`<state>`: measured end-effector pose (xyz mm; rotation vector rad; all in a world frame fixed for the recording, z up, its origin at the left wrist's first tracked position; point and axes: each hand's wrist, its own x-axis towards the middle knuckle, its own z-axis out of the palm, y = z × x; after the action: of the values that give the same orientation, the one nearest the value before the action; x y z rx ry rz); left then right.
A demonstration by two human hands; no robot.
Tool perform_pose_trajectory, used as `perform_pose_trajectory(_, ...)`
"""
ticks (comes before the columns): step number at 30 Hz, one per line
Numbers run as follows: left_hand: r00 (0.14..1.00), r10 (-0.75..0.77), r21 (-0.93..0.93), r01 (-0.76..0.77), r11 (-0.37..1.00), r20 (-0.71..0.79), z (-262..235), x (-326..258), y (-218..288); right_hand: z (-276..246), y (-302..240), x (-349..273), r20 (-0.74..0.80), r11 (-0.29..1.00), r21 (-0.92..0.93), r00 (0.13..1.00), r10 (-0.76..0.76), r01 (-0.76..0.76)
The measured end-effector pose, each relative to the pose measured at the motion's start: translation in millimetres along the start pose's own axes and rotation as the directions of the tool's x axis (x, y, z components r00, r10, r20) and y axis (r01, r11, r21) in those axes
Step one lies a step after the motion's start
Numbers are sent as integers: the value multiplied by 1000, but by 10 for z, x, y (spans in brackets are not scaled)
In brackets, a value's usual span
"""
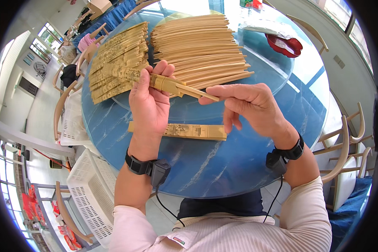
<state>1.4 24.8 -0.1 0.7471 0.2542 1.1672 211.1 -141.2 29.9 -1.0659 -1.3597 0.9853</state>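
We are working over a round blue table (222,168) with a marbled, glossy top that is filling the middle of the frame, a clear glass turntable (264,80) sitting on it toward the upper centre. On that glass two big fanned heaps are lying: plain pale chopsticks (197,46) at upper centre, smooth and tapered, and printed paper sleeves (117,59) at upper left, flat and tan with dark patterning. A white perforated plastic basket (90,189) is standing at lower left beside the table, and a red dish (285,45) is resting at upper right. One flat printed sleeve (189,131) is lying on the blue top in the centre, just below our hands. Our left hand (149,103) is clenching a sleeved pair of chopsticks (176,87) at its wrapped end, thumb and fingers closed round the paper; the bare wooden tips are pointing right. Our right hand (250,105) is pinching those tips between thumb and forefinger, the other fingers hanging loose. To our judgement, the step is going best if we are keeping the two sticks parallel and level, gripping the sleeve lightly so the thin paper is not creasing, and pushing straight along its length rather than at an angle.
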Motion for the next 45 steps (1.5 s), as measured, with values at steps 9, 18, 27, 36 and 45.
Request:
perform_pose_trajectory(9, 990, -85, -10, 86, 996, 111, 172, -199, -217, 44, 95, 13, -84, 997, -7, 994, 73, -74)
perform_pose_trajectory(18, 985, -107, 139, 88, 986, 137, 286, -343, -363, 168, 169, 23, -128, 974, -8, 966, 224, -227)
perform_pose_trajectory(27, 982, 80, 440, -150, 885, 173, 318, -375, -353, 96, 277, 86, -182, 967, -45, 954, 238, -249)
perform_pose_trajectory(36, 903, 430, 296, -407, 865, -16, -9, 105, 299, -163, 284, 142, -261, 933, -216, 937, 231, -290)
perform_pose_trajectory(45, 922, 381, 221, -359, 907, -64, -184, 192, 257, -204, 179, 159, -299, 930, -207, 925, 235, -303)
